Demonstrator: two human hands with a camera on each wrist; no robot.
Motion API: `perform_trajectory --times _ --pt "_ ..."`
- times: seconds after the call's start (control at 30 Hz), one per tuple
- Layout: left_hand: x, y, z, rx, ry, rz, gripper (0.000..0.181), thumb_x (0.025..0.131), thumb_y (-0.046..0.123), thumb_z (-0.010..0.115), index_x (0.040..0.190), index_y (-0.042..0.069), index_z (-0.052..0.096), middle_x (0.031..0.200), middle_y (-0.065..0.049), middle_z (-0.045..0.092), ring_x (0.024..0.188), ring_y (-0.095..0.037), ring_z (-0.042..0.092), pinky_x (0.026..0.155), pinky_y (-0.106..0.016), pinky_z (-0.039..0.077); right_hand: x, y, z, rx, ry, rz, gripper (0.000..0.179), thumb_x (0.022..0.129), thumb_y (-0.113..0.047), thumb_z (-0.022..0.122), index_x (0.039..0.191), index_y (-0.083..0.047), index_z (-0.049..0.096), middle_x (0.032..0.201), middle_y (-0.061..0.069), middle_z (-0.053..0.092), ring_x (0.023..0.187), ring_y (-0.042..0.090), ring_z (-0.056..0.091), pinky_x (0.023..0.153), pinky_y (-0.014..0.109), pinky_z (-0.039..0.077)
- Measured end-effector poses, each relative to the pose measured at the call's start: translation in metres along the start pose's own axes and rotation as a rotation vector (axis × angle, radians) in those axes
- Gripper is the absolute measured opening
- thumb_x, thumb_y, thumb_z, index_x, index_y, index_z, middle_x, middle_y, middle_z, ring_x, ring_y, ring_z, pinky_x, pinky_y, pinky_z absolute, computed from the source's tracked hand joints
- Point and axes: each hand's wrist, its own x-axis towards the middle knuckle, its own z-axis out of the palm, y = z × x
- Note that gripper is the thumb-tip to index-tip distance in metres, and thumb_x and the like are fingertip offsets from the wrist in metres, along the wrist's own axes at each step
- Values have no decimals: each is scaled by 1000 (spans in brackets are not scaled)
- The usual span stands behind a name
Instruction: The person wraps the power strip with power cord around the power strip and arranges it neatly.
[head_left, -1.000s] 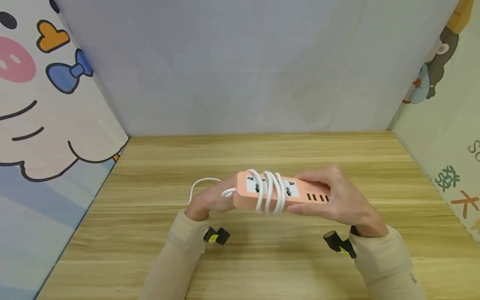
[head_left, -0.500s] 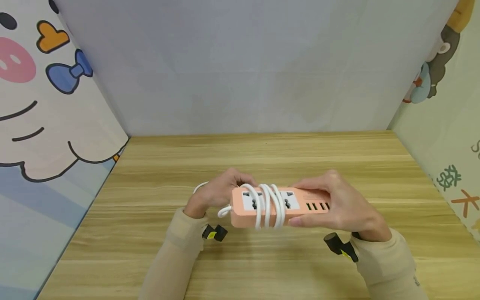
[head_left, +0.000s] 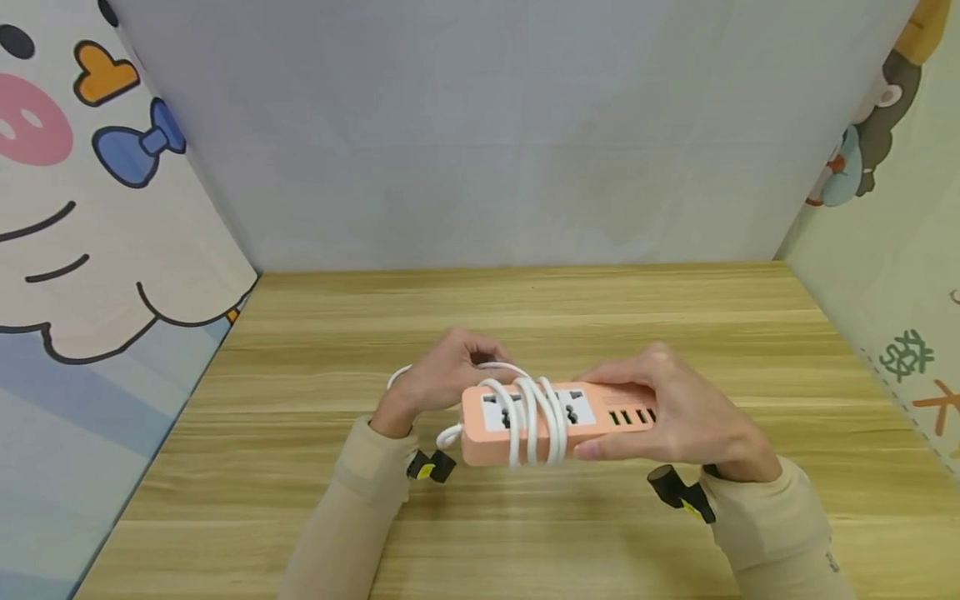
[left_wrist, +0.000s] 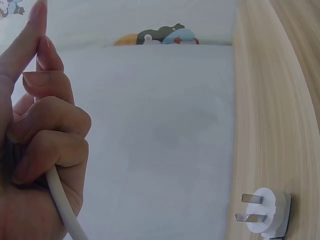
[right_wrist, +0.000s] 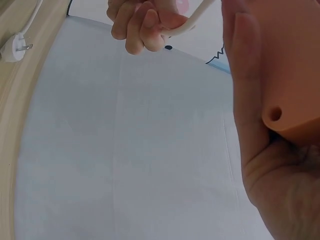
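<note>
An orange power strip [head_left: 483, 450] is held up over the table in the head view, its sockets facing up. White cord [head_left: 555, 417] is wrapped in several turns around its left half. My right hand [head_left: 678, 417] grips the strip's right end, thumb on the near side and fingers on the far side. Behind the strip's left end, my left hand [head_left: 438, 375] pinches the cord, and a length runs from its fingers to the turns. The left wrist view shows this hand's fingers [left_wrist: 55, 117] curled round the cord [left_wrist: 62, 205].
The plug [left_wrist: 262, 212] at the cord's end rests on the wooden table [left_wrist: 265, 115], prongs outward. Pale grey cloth [head_left: 510, 167] stands behind the table, with cartoon-printed panels [head_left: 97, 217] at the sides.
The strip has come down and nearer, tilting its socket face upward. My left hand has risen from behind the strip to its far side, with the cord now showing between its fingers and the turns.
</note>
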Motion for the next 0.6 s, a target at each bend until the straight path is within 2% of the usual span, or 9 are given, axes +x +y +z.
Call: perform_trajectory --times 0.17,0.37,0.47,0.6 --pt "0 0 1 9 41 23 9 93 13 74 86 8 76 74 -2 68 59 -8 47 56 -20 40 1 3 2 -3 -27 -9 30 82 -19 86 109 -25 74 83 -13 71 54 2 55 48 20 44" --pt "-1 2 3 4 70 51 8 89 16 79 82 15 77 71 2 67 53 -7 40 52 -20 35 2 6 3 7 -101 41 28 84 -23 84 110 -26 73 81 -13 72 54 3 58 47 21 47" --pt "-1 5 5 1 74 59 7 89 16 79 83 14 77 75 -7 71 54 -6 41 53 -20 36 2 6 2 9 -119 61 27 84 -24 84 109 -26 73 82 -13 72 55 3 59 48 21 47" --pt "-2 8 6 -1 72 91 5 90 14 79 85 12 77 78 -9 72 54 -6 41 53 -20 37 1 5 2 -6 -130 68 27 84 -26 84 108 -27 73 82 -14 71 56 2 59 49 21 47"
